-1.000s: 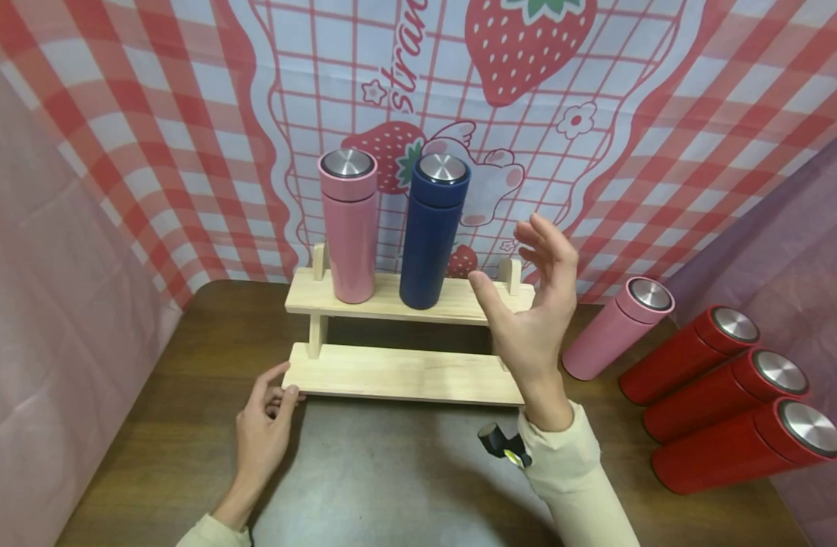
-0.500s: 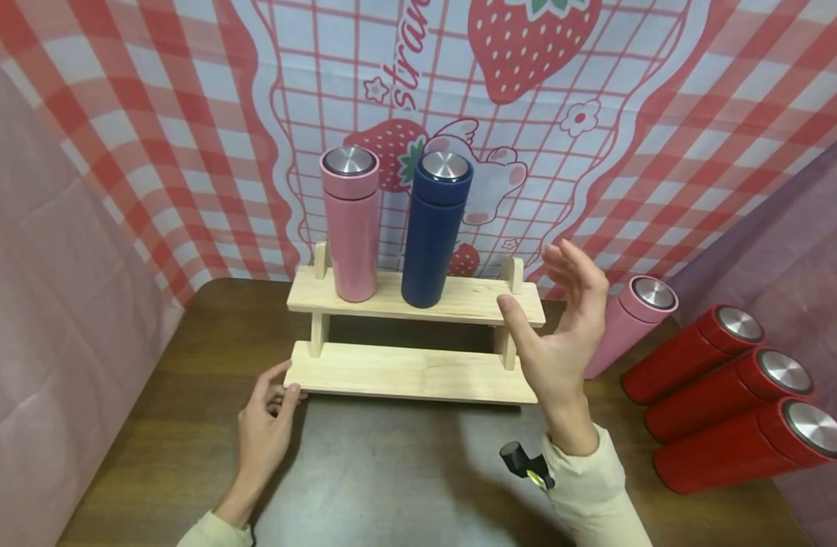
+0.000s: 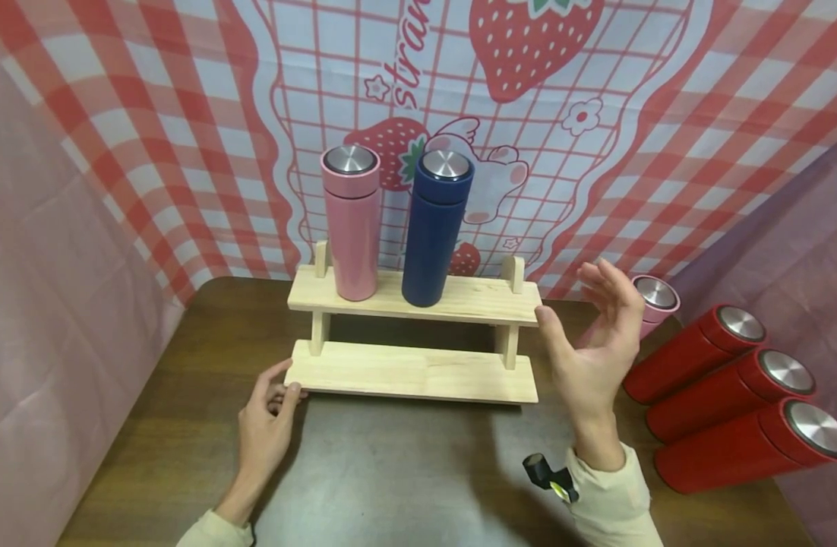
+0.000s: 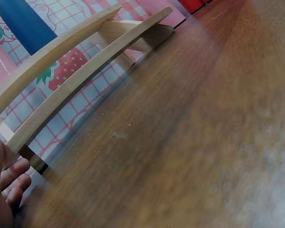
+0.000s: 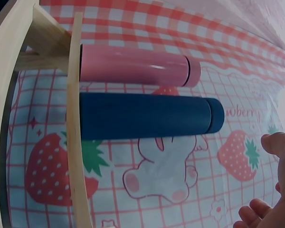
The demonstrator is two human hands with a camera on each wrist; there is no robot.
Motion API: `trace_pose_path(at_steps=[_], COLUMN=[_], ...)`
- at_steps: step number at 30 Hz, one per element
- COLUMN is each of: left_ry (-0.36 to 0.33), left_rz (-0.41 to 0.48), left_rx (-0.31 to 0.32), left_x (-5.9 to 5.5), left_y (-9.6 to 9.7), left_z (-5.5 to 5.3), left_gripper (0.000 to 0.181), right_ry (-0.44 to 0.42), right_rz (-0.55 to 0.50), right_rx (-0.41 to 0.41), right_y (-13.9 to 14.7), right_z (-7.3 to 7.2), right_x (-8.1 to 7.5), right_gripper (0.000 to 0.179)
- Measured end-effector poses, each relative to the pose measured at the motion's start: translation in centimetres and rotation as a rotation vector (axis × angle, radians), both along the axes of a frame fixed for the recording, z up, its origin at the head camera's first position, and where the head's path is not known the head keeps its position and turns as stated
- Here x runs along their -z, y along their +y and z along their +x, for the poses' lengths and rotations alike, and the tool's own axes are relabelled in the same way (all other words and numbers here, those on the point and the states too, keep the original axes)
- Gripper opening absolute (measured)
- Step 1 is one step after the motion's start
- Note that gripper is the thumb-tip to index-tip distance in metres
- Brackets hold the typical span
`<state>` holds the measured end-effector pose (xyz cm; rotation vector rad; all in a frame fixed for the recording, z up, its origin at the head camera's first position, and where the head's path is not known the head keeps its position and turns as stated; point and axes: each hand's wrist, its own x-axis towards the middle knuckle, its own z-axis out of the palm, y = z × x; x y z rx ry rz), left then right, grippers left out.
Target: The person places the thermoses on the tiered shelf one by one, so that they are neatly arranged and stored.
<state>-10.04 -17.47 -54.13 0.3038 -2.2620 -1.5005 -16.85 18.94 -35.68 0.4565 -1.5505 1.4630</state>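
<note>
Gripping the rack (image 3: pixel 418 372) by its lower shelf's left front corner, the left hand (image 3: pixel 266 422) is resting its thumb on top, fingers below. The right hand (image 3: pixel 592 361) is hanging open above the tabletop (image 3: pixel 391 479), just beyond the rack's right end, thumb spread wide from gently bent fingers. Just behind it, a pink bottle (image 3: pixel 655 305) is standing, partly hidden. Three red bottles (image 3: pixel 726 448) are lining the tabletop's right edge. On the upper shelf, well apart from the right hand, a blue bottle (image 3: pixel 434 247) is standing left of centre, another pink bottle (image 3: pixel 352 247) nearer the left end. Behind, a checked cloth (image 3: pixel 186 144) is showing strawberries and lettering: "stra" sideways from the head, "wberry" from the right wrist.
</note>
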Motion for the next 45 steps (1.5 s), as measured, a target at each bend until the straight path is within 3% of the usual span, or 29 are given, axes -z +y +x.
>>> trace_pose_path(at_steps=[29, 45], left_ry=[0.002, -0.015], left_rz=[0.002, 0.007], left_rx=[-0.006, -0.005], left_x=[0.1, 0.0], left_y=[-0.1, 0.0], left_z=[0.0, 0.1], left_gripper=[0.038, 0.038], right_ry=[-0.056, -0.106], right_rz=[-0.053, -0.056], right_rx=[0.166, 0.305], right_y=[4.4, 6.5], right_z=[-0.3, -0.7], right_x=[-0.2, 0.0], right_gripper=[0.062, 0.061])
